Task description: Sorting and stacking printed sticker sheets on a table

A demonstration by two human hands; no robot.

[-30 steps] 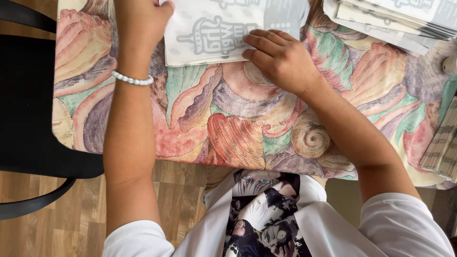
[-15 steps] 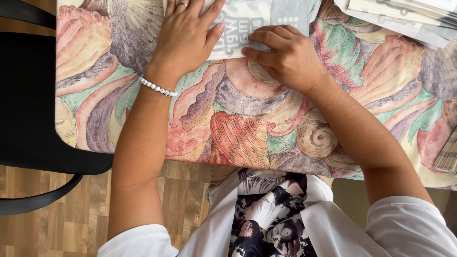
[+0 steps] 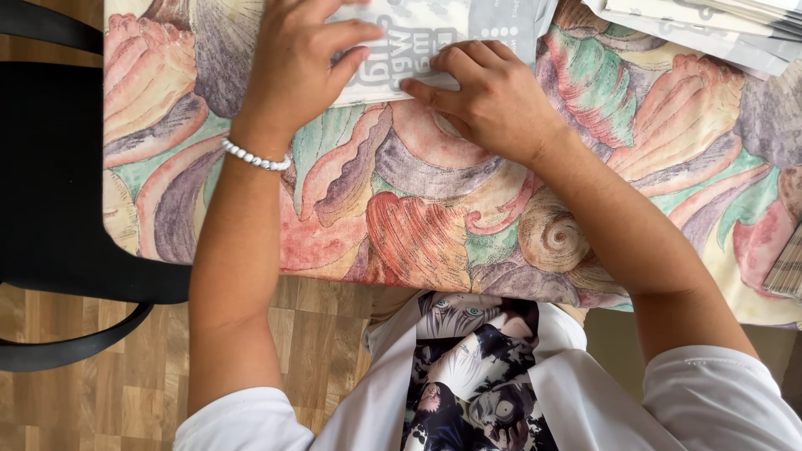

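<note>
A folded grey-and-white printed paper [image 3: 434, 42] lies at the far edge of a table covered with a shell-patterned cloth [image 3: 418, 217]. My left hand [image 3: 296, 63], with a white bead bracelet at the wrist, rests flat on the paper's left part, fingers spread. My right hand [image 3: 493, 100] presses its curled fingertips on the paper's near edge, just right of the left hand. Neither hand grips the paper; both lie on top of it.
A stack of more grey-and-white papers [image 3: 710, 25] sits at the top right. Another pile's edge [image 3: 785, 267] shows at the far right. A black chair [image 3: 67, 217] stands left of the table on the wooden floor [image 3: 125, 401].
My left hand came down from above the paper and now lies flat on it. The right hand stayed on the paper's near edge. The view has dropped slightly.
</note>
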